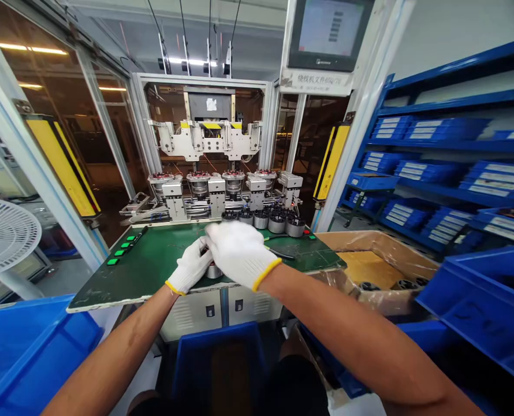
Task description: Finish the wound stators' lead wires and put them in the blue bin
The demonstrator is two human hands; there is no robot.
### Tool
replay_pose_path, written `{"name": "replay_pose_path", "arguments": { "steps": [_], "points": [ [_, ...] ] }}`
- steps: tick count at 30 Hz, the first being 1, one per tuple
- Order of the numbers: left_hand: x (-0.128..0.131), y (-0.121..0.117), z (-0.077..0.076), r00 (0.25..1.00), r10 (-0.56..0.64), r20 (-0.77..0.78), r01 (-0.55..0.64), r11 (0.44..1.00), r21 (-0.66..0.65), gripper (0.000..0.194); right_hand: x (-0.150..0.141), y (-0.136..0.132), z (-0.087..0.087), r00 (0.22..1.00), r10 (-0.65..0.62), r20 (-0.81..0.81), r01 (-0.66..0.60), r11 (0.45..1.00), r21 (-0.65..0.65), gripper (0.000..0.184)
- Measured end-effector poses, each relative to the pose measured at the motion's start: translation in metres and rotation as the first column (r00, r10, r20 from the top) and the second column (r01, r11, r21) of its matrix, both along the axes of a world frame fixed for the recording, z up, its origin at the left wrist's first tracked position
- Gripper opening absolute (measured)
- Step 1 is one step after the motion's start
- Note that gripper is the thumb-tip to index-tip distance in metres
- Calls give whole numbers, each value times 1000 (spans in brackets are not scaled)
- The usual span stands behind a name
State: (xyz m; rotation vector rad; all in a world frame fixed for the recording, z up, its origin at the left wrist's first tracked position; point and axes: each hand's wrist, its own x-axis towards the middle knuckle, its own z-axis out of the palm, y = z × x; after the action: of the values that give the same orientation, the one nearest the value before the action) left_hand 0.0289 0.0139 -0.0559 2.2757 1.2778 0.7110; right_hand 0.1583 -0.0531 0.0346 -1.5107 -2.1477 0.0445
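Observation:
Both hands wear white knitted gloves with yellow cuffs. My left hand (190, 267) is closed around the side of a round metal motor stator (214, 271) at the front edge of the green table. My right hand (238, 252) is over the same stator, its fingertips drawn together at the top. Whether a wire is pinched there is hidden by the glove. Most of the stator's upper face is covered by the hands. Just behind them stands a row of several grey stators (278, 222) with black tops.
A winding machine (205, 144) with several clamped stators stands behind the green table (153, 257). Dark-handled pliers (282, 253) lie right of my hands. Green buttons (119, 253) line the left. An open carton (395, 245) and a blue bin (486, 300) are at the right.

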Motion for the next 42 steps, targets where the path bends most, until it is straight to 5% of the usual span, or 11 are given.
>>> {"name": "replay_pose_path", "arguments": {
  "steps": [2,7,13,17,21,24,27,31,37,42],
  "points": [
    [-3,1,-1,993,-64,100,60,997,41,42,16,-13,-20,973,-22,232,19,1000,15,21],
    [-10,2,-2,961,-152,233,181,977,-111,53,42,-19,-43,930,7,368,30,995,-95,30],
    [-8,10,-2,984,-104,145,131,974,-184,59,65,24,-34,942,160,296,-130,984,-118,19],
    [-5,16,2,984,-120,133,146,967,-206,55,76,67,-31,986,145,77,-105,919,-381,25],
    [-4,18,1,970,-123,208,170,959,-227,51,66,46,-40,996,-74,51,77,994,-73,25],
    [1,14,-6,935,-88,345,189,944,-272,46,51,6,-60,977,-200,74,189,973,132,34],
    [7,8,-10,877,-62,476,233,922,-310,44,41,-15,-84,951,-238,197,215,968,132,27],
    [8,4,-9,855,-48,517,250,910,-329,47,35,-11,-100,898,-258,356,275,961,3,22],
    [5,10,-8,914,-28,405,127,967,-222,43,9,-8,-109,983,-110,146,121,990,-66,29],
    [10,13,-11,930,25,367,35,987,-155,37,38,24,-94,982,151,-113,-180,928,-325,20]
  ]
}}
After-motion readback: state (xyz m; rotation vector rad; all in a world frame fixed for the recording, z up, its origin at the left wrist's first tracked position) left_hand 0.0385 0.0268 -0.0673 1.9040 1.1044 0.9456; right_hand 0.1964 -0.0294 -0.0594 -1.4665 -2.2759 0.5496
